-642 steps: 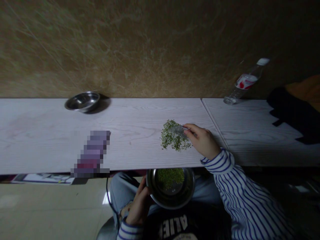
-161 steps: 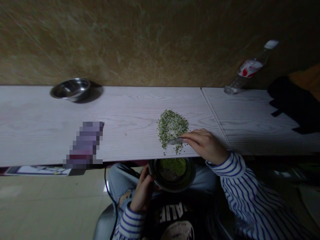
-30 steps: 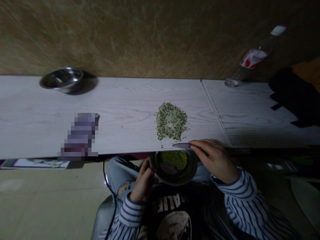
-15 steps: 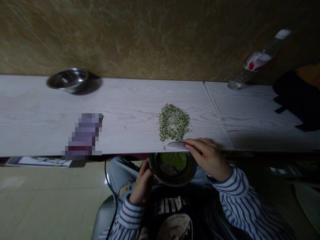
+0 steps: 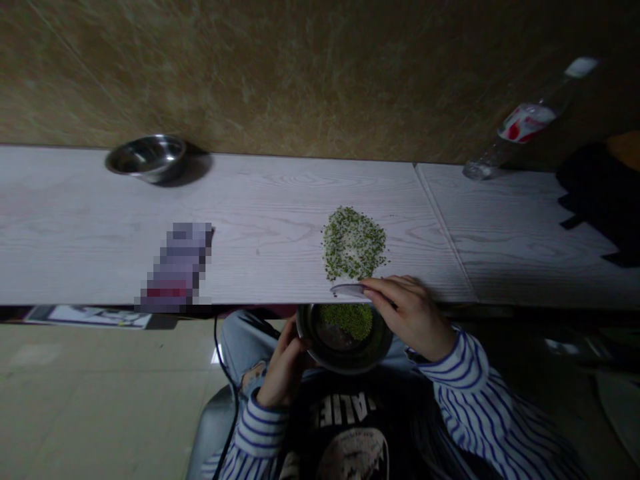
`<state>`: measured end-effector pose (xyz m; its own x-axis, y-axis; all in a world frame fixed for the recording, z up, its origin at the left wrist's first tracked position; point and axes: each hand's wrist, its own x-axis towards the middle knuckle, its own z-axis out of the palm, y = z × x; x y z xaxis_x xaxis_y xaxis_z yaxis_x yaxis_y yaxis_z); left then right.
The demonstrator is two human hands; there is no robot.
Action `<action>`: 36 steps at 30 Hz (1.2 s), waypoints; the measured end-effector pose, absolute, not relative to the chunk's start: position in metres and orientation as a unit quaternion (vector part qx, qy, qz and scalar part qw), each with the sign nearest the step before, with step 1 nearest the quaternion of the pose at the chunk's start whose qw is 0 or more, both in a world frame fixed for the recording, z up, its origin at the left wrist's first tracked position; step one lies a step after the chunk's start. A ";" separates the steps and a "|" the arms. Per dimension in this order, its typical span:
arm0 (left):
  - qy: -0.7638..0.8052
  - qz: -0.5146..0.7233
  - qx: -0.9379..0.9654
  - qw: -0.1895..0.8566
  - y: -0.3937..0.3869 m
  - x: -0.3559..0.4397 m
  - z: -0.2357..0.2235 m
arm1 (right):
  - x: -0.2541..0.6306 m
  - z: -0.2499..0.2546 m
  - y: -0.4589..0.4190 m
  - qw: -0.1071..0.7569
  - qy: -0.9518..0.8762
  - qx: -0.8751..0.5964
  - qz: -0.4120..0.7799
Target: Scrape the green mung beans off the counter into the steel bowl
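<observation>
The right hand (image 5: 411,313) pinches a flat tool (image 5: 347,290) (perhaps clear plastic; the light is dim) at the near edge of the table (image 5: 270,267), beside scattered green grains (image 5: 369,240). The left hand (image 5: 283,370) grips a metal bowl (image 5: 345,365), more grains (image 5: 353,320) inside, just below that edge.

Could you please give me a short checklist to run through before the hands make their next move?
1. Left hand gripping the lower bowl: ok.
2. Lower bowl at the table's near edge: ok.
3. Right hand pinching the thin scraper: ok.
4. Thin scraper touching the table: cannot tell.
5. Green grains on the table all in one patch: not ok, a few strays.
6. Bottle apart from both hands: ok.
</observation>
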<state>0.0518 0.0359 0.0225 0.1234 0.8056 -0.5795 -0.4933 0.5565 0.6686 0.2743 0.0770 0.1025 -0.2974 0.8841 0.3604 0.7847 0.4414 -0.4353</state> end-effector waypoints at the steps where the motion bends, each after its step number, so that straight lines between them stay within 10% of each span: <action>1: 0.490 0.444 0.163 0.733 0.035 0.050 0.022 | 0.274 0.103 0.076 0.279 -0.805 -0.515 0.092; 36: 0.495 0.432 0.153 0.738 0.040 0.063 0.019 | 0.273 0.096 0.128 0.303 -0.749 -0.589 0.001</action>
